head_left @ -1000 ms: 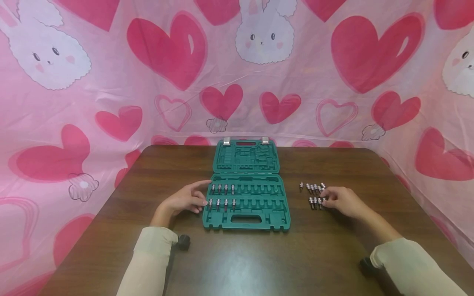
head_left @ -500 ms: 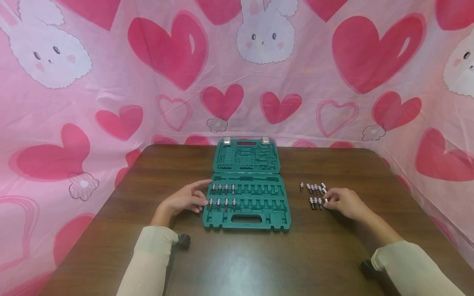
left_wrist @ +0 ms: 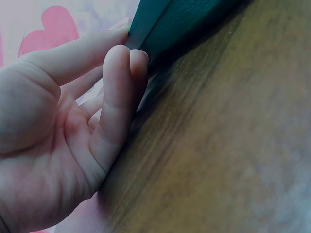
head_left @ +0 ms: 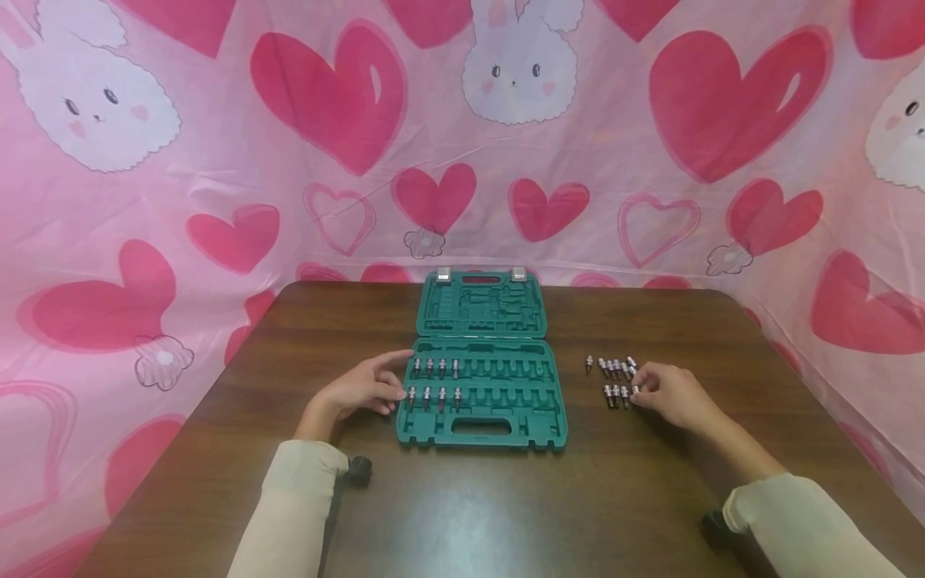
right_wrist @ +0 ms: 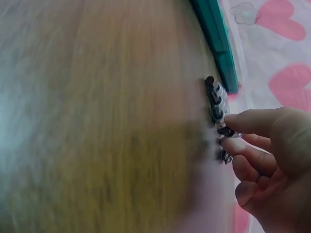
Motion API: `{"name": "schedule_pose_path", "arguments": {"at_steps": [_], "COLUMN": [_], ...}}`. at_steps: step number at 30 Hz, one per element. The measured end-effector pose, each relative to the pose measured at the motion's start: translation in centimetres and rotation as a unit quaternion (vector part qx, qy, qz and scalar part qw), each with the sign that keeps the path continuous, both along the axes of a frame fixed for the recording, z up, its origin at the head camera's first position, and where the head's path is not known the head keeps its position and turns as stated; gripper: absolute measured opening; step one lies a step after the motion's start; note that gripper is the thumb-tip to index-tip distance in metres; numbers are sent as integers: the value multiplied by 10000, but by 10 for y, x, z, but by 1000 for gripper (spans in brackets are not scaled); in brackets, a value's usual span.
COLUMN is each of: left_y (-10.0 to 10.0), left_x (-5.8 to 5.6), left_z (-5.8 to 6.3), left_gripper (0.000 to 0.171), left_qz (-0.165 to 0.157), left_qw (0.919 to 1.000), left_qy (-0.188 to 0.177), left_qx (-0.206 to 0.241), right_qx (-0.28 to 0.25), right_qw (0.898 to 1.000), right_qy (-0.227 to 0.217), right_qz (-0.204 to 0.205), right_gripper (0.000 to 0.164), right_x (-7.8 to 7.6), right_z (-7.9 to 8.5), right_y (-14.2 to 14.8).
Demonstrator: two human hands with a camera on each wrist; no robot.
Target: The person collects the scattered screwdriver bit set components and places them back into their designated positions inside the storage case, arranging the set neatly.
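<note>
The open green plastic case (head_left: 536, 424) lies flat on the wooden table. On its left side, several metal bit sockets (head_left: 442, 369) stand in two rows of slots; the slots to their right are bare. My left hand (head_left: 360, 388) rests against the case's left edge, index finger stretched toward the hinge side, thumb on the rim. In the left wrist view its other fingers (left_wrist: 115, 80) touch the case wall. Right of the case, my right hand (head_left: 674, 395) pinches a bit socket (right_wrist: 225, 131) between thumb and finger, beside two rows of loose bit sockets (head_left: 614, 369).
The case's lid (head_left: 480, 309) lies folded back behind it, with two metal latches (head_left: 444, 274). Pink heart-and-bunny cloth (head_left: 506, 152) hangs behind and beside the table (head_left: 462, 510). A black wrist device (head_left: 359, 471) shows at the left sleeve.
My right hand has shifted slightly right, away from the near row of loose bit sockets, and the one at its fingertips shows more. The left hand and the case stay put.
</note>
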State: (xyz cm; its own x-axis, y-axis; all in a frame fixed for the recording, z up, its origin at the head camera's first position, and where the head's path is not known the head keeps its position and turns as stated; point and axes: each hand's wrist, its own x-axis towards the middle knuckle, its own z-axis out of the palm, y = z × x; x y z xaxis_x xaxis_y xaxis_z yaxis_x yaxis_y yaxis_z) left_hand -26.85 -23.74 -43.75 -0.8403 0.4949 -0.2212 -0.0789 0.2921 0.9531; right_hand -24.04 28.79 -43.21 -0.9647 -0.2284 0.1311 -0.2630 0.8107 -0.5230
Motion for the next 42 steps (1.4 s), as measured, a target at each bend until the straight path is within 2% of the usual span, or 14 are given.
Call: {"name": "schedule_pose_path", "arguments": {"at_steps": [8, 17, 25, 31, 42], "left_y": [-1, -1, -1, 0, -1], "left_x": [-2, -2, 0, 0, -2], "left_z": [-2, -4, -2, -1, -3], "left_gripper": [73, 74, 73, 73, 74], "left_qz": [0, 7, 19, 23, 33], "left_qw": [10000, 10000, 10000, 10000, 10000], "left_qy": [20, 46, 34, 36, -2], "left_qx": [-46, -29, -37, -43, -33], "right_qx": [-183, -521, -643, -823, -1006], "right_qw": [9994, 9985, 9979, 9961, 9947], "right_qy": [244, 95, 99, 306, 156], "right_qz": [-166, -153, -43, -23, 126], "right_gripper": [13, 14, 15, 17, 15], "right_x": [2, -1, -1, -1, 0], "right_z": [6, 4, 2, 1, 1], "right_y": [-16, -36, -58, -76, -106]}}
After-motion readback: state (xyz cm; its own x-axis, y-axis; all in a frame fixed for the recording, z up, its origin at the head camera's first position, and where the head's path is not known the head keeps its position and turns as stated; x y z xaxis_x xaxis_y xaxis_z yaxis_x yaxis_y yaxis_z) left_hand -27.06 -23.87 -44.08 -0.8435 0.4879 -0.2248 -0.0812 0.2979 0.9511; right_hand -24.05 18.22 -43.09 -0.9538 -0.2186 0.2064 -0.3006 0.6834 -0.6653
